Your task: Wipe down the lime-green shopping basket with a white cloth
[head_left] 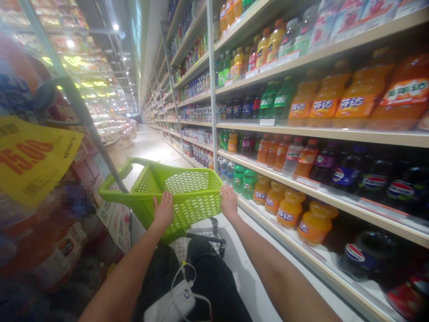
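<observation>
A lime-green plastic shopping cart (197,206) stands sideways before me, its basket wall full of small holes. My left hand (163,209) grips the near side of the basket, fingers hooked over the rim. At the basket's right end, my right hand (229,202) is closed around the corner of the rim. No goods show inside the part of the basket I can see. The cart's handle (124,166) is at the far left, away from both hands. Below the basket, a wheel and part of the lower frame show.
Drink shelves (321,129) line the right side, with orange soda bottles (288,208) low down. On the left, a yellow price sign (33,156) hangs beside a grey pole (100,143) and stacked goods. A white power bank (170,302) with cables is at my lap. The aisle floor (150,141) stretches ahead.
</observation>
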Demonstrator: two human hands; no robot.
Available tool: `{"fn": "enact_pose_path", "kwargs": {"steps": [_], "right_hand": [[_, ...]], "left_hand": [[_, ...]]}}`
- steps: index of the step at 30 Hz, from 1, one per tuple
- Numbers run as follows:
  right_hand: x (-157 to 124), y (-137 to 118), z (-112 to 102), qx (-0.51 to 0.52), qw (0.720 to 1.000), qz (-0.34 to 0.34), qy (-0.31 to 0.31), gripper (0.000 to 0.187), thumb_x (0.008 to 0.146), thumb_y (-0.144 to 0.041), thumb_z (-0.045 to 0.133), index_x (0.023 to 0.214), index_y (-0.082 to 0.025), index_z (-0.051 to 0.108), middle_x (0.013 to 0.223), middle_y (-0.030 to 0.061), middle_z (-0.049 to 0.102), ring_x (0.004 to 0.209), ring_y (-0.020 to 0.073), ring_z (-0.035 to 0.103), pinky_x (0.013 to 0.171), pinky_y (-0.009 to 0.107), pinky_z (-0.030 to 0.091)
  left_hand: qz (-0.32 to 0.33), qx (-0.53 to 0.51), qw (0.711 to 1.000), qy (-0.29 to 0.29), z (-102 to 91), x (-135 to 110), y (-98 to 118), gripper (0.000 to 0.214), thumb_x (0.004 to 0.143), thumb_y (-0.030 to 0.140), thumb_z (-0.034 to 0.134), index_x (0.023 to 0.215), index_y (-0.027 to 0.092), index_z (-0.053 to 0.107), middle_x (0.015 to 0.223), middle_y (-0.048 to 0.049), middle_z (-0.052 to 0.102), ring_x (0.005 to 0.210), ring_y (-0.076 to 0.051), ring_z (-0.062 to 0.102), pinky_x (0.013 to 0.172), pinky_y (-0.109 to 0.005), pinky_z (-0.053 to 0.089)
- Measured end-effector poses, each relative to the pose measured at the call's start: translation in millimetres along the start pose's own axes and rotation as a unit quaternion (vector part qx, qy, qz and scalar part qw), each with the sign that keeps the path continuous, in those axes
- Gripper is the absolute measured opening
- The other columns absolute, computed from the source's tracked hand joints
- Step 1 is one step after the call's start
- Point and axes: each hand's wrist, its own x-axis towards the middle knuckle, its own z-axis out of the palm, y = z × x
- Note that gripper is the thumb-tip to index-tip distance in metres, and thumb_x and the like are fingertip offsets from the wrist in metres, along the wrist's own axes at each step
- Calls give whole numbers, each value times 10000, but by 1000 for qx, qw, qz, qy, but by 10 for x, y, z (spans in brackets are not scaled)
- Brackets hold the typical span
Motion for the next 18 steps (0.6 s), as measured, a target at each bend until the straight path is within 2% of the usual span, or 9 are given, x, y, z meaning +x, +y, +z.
{"fn": "enact_pose_path", "kwargs": {"steps": [3, 7, 10, 12, 15, 18], "right_hand": [[-31, -107, 20, 7, 1000, -26, -16, 504, 826, -60, 303, 1299, -147, 454, 1407, 101, 379, 1298, 256, 306, 1017, 427, 281], [-82, -424, 73, 32, 992, -120, -33, 546, 791, -18, 348, 1300, -185, 455, 1397, 77, 400, 1308, 227, 297, 1028, 396, 270], [-68, -537, 76, 56, 983, -171, -40, 571, 780, -1, 355, 1299, -219, 453, 1399, 55, 400, 1310, 212, 293, 1031, 397, 262], [-33, -515, 60, 65, 986, -148, -26, 562, 791, -2, 334, 1303, -204, 446, 1401, 64, 395, 1301, 214, 304, 1035, 413, 251], [22, -454, 33, 66, 995, -75, -3, 560, 821, -6, 260, 1330, -190, 405, 1383, 81, 417, 1255, 207, 365, 1048, 448, 215], [10, -539, 34, 58, 996, -64, -12, 554, 830, -16, 252, 1330, -201, 404, 1377, 78, 426, 1245, 206, 379, 1047, 456, 214]], "left_hand": [[0, -3, 1000, -2, 12, 7, 8, 697, 712, 96, 346, 1396, 63, 216, 1485, -134, 167, 1373, -277, 118, 1051, -626, 73], [1, -2, 1000, 4, 27, 2, -31, 692, 715, 91, 353, 1396, 86, 233, 1485, -120, 172, 1375, -263, 121, 1062, -606, 54], [-7, 0, 1000, 14, 36, -24, -67, 674, 723, 85, 343, 1391, 82, 249, 1483, -122, 182, 1372, -253, 141, 1068, -595, 45], [-6, -1, 1000, 18, 44, -40, -75, 674, 723, 86, 344, 1390, 82, 250, 1483, -123, 183, 1373, -254, 138, 1067, -596, 49], [-3, -4, 1000, 16, 51, -48, -65, 671, 730, 95, 342, 1394, 91, 244, 1485, -120, 176, 1376, -260, 119, 1065, -597, 53], [3, -8, 1000, 11, 40, -49, -74, 680, 726, 104, 352, 1397, 95, 236, 1488, -117, 168, 1377, -262, 112, 1062, -604, 67]]}}
